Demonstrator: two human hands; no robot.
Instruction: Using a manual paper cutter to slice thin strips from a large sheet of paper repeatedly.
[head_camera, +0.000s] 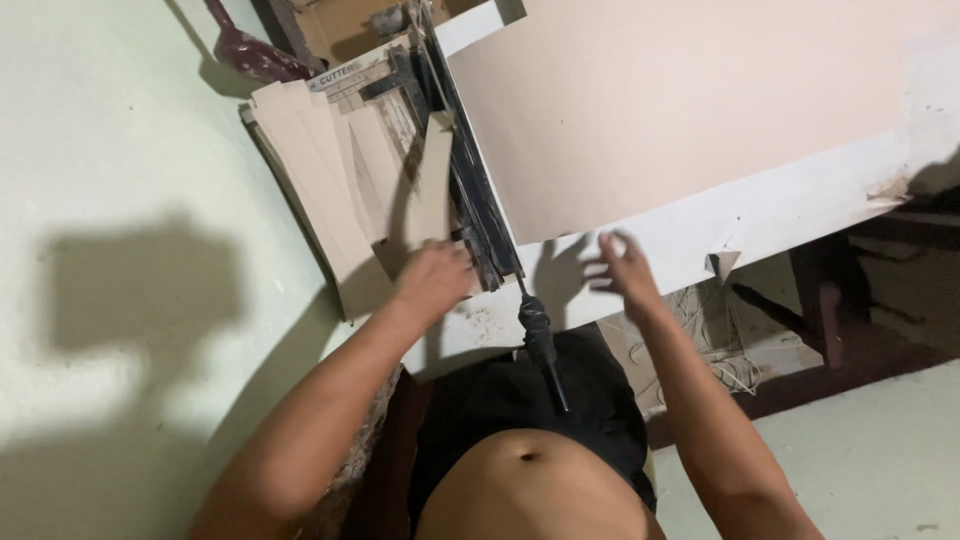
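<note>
A paper cutter (470, 190) with a long black blade arm lies on a white table (780, 210); its black handle (540, 345) points toward me. A large tan sheet (680, 100) lies to the right of the blade. Cut tan strips (340, 170) are piled on the cutter's left side. My left hand (435, 278) rests on a narrow tan strip (430, 190) beside the blade. My right hand (620, 268) hovers with fingers spread over the table's near edge, just below the large sheet, holding nothing.
A pale wall or floor (120, 200) spreads to the left. A dark red object (250, 50) sits at the top left. Under the table are dark wooden furniture legs (830, 300) and tangled string (720, 360).
</note>
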